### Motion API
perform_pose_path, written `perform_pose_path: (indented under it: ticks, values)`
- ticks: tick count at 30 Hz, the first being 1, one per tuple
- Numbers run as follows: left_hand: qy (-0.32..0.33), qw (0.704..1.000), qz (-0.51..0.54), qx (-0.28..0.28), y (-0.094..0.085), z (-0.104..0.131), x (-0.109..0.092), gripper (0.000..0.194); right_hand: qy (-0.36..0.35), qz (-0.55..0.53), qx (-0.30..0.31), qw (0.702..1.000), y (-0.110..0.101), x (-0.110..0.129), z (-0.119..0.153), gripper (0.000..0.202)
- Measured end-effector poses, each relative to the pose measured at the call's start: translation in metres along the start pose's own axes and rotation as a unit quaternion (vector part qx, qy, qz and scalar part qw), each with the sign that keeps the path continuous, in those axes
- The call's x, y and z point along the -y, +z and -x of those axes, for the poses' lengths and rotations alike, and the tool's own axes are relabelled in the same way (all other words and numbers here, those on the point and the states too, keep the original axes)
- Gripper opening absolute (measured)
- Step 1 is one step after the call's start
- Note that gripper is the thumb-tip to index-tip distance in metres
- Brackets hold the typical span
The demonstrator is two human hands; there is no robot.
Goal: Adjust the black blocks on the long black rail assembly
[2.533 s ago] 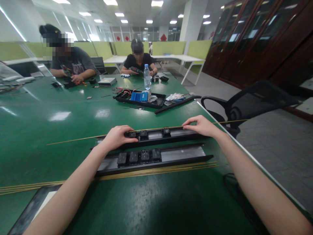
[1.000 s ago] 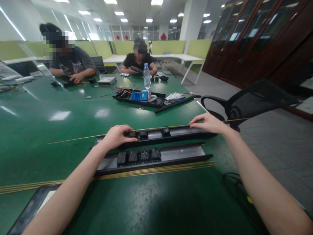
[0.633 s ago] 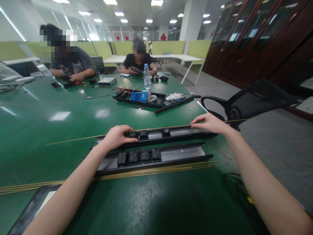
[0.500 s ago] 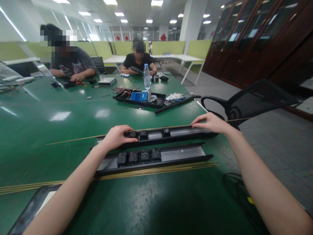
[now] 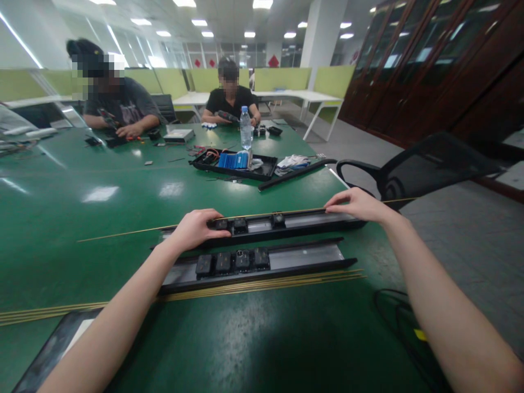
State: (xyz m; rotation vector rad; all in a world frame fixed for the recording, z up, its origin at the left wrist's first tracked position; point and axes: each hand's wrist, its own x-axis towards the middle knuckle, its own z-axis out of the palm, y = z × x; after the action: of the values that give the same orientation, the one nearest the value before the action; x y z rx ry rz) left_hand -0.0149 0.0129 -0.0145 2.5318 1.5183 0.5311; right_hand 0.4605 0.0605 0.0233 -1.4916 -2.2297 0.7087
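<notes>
A long black channel (image 5: 262, 234) with a grey inner floor lies across the green table, with several square black blocks (image 5: 278, 220) inside. Along its far edge runs a thin brass-coloured rod (image 5: 123, 234), sticking out past both ends. My left hand (image 5: 196, 228) is closed over the left part of this channel, thumb on the near side and fingers at the far edge by the rod. Towards the right end, my right hand (image 5: 356, 204) pinches the rod at the far edge. A second black channel (image 5: 307, 266) with several black blocks (image 5: 223, 263) lies nearer me.
Several loose brass rods (image 5: 262, 285) lie along the near channel. Beyond are a black tray (image 5: 266, 168) with a blue part, a water bottle (image 5: 245, 130) and a black strip (image 5: 290, 176). A chair (image 5: 434, 164) stands right. Two people (image 5: 123, 103) work across the table.
My right hand has slid slightly to the right along the rod. The left hand, both channels and the rod look unmoved.
</notes>
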Motion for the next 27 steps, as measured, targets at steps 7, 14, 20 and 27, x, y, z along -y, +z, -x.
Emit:
perform_pose_path:
  ticks: [7, 14, 20, 27]
  values:
    - [0.008, 1.0, 0.006, 0.0, 0.0, -0.001, 0.0, 0.055, 0.003, 0.005, 0.001, 1.0, -0.002, -0.006, -0.002, 0.029]
    - [0.007, 1.0, 0.011, 0.0, 0.001, 0.0, 0.001, 0.055, 0.015, 0.005, -0.001, 1.0, -0.007, -0.013, 0.001, 0.027]
    - [0.008, 1.0, 0.018, 0.003, 0.001, 0.0, 0.002, 0.055, 0.02, 0.005, -0.005, 1.0, -0.009, -0.016, 0.003, 0.028]
    - [0.01, 1.0, 0.008, -0.001, 0.001, -0.001, 0.002, 0.058, 0.04, -0.007, 0.004, 0.999, -0.016, -0.026, 0.006, 0.036]
